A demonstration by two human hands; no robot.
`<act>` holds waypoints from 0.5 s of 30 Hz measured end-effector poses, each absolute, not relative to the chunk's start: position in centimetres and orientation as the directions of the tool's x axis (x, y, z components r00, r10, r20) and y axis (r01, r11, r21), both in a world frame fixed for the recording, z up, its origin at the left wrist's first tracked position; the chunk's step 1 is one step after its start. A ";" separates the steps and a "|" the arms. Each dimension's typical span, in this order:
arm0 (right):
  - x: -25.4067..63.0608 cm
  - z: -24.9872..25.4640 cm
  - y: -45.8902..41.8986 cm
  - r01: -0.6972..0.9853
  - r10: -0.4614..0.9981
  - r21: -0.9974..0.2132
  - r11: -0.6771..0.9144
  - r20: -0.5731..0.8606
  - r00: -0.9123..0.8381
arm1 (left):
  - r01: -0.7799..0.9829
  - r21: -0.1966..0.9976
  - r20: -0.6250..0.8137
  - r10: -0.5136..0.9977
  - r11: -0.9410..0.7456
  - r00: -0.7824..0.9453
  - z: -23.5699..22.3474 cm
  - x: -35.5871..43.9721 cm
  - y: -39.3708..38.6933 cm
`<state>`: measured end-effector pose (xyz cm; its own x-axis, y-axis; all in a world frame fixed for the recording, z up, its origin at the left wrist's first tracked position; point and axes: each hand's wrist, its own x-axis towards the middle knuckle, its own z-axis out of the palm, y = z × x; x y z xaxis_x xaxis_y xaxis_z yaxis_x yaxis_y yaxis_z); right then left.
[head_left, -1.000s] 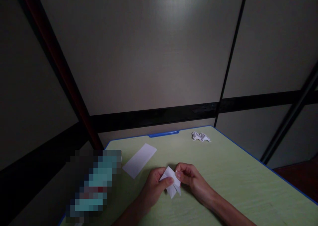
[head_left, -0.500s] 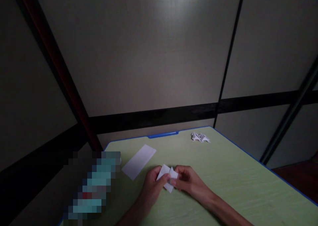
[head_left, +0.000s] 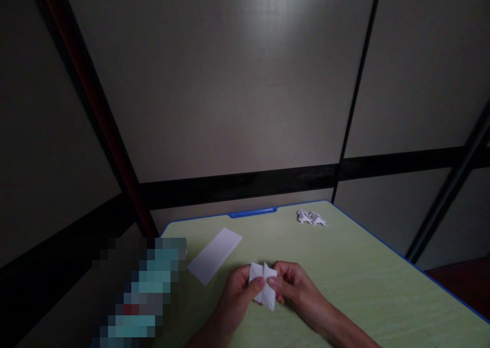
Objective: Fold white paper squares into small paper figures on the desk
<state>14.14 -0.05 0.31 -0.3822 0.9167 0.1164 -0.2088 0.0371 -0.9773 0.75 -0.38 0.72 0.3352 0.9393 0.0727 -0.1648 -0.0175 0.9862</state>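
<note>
Nearest you, your left hand [head_left: 236, 294] is gripping the folded paper [head_left: 268, 298] at its left side; left thumb [head_left: 257, 286] is pressing on top, other fingers are curling behind. Your right hand [head_left: 297, 287] is gripping the same paper at its right side, right thumb [head_left: 277, 284] also lying on top. So both grips are clamping on that one white piece, and the two thumbs are sitting close beside each other. The paper is sitting between your hands, over the near middle part of the table [head_left: 367, 292]; you can't tell here whether it is touching the surface. Pointed corners are facing away from you, one pointed corner is facing back toward you, and creases are showing on its face.

Off to your left, a pixelated patch [head_left: 149, 287], mostly teal, is hiding whatever is there. Just beyond your left hand, a flat white sheet [head_left: 215, 256] is lying aslant on the table. Farther out, near the far right corner, two small folded paper figures [head_left: 304, 217] are standing or lying right beside each other. A blue strip [head_left: 252, 213] is running along part of the far edge. Behind everything, pale panels [head_left: 237, 88] are rising, with a black band [head_left: 237, 186] crossing them.
</note>
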 end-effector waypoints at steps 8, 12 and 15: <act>13.4 0.2 -0.1 -0.140 0.924 -0.988 0.066 0.114 -0.365 | -0.144 0.989 0.066 0.986 -0.044 0.154 0.0 0.4 0.6; 13.7 0.1 0.1 -0.147 0.943 -0.982 0.121 0.160 -0.292 | -0.119 0.993 0.043 0.990 -0.026 0.135 0.1 0.5 0.5; 13.9 0.2 0.3 -0.205 0.954 -0.965 0.161 0.206 -0.219 | -0.091 0.995 0.060 0.982 -0.044 0.180 0.2 0.7 0.2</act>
